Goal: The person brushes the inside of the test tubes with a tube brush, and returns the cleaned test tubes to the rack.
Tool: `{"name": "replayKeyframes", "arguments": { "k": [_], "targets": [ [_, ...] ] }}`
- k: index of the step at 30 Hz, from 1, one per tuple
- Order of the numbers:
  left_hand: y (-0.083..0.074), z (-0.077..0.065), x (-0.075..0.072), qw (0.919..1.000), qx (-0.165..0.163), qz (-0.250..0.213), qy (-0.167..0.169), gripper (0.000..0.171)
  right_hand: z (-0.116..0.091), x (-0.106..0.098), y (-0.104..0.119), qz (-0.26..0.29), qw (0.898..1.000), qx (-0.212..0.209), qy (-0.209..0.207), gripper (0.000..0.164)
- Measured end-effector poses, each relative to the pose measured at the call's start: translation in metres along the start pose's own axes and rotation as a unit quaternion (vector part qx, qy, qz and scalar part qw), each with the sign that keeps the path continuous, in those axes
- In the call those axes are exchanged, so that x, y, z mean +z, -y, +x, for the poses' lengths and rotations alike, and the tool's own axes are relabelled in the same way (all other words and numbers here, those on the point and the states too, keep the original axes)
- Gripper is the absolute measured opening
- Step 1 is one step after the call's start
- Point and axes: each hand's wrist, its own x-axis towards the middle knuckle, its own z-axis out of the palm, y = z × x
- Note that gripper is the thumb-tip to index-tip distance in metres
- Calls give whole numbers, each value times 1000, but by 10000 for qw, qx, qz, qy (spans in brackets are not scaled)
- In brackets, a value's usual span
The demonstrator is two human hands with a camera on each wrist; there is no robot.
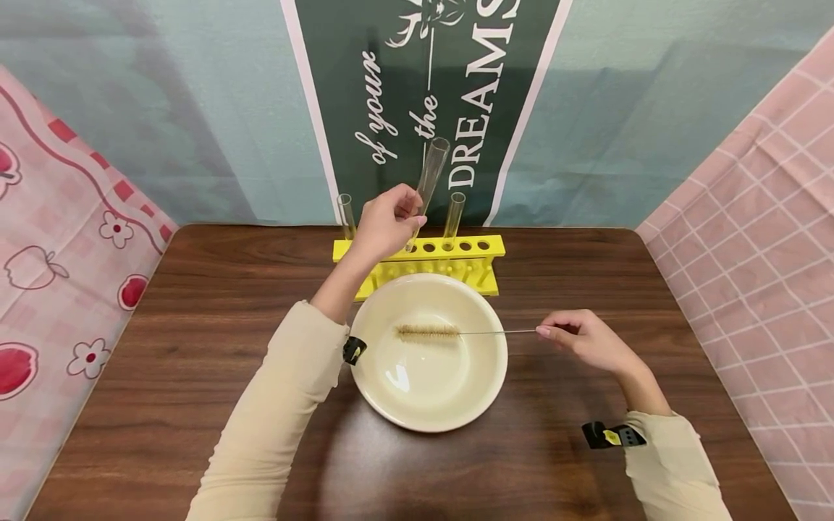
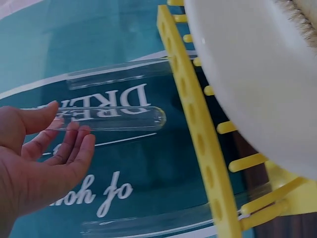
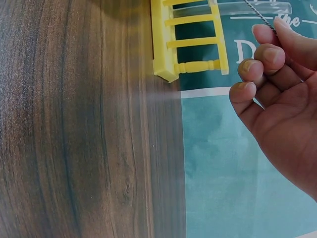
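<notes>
My left hand [image 1: 391,221] pinches a clear test tube [image 1: 433,170] between thumb and fingers, over the yellow test tube rack [image 1: 417,250]. In the left wrist view the tube's rounded end [image 2: 159,118] points at the row of holes, a little apart from the rack. Right of the bowl, my right hand [image 1: 583,339] pinches the thin twisted wire handle of a test tube brush [image 1: 426,331]. The brush's tan bristles lie over the inside of the cream bowl [image 1: 365,383]. In the right wrist view the wire [image 3: 261,16] runs between thumb and forefinger.
Two other test tubes stand in the rack, one at the left end [image 1: 346,215] and one right of the middle [image 1: 455,213]. The bowl stands directly in front of the rack on the wooden table [image 1: 554,275]. Hanging cloths [image 1: 247,108] surround the table.
</notes>
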Motion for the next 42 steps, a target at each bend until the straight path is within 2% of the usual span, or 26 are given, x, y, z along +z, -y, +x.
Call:
{"name": "replayKeyframes", "arguments": {
  "k": [9, 17, 24, 28, 37, 42],
  "targets": [
    [-1, -22, -19, 9967, 184, 749, 259, 17, 1, 0, -1, 65, 10000, -21, -23, 15],
    [15, -45, -38, 9865, 294, 1544, 461, 19, 2, 0, -3, 33, 10000, 22, -87, 14],
    [32, -65, -52, 9762, 250, 1981, 843, 21, 1, 0, -3, -59, 9999, 101, -103, 14],
    [42, -75, -58, 9716, 223, 2133, 1000, 20, 0, 0, -10, -8, 9999, 65, -98, 14],
    [65, -95, -67, 9676, 291, 2249, 1106, 16, -4, 0, -47, 146, 9999, -38, -83, 16],
    [72, -103, -68, 9662, 328, 2249, 1214, 15, -7, -3, -51, 285, 9989, -127, -350, 16]
  ]
}}
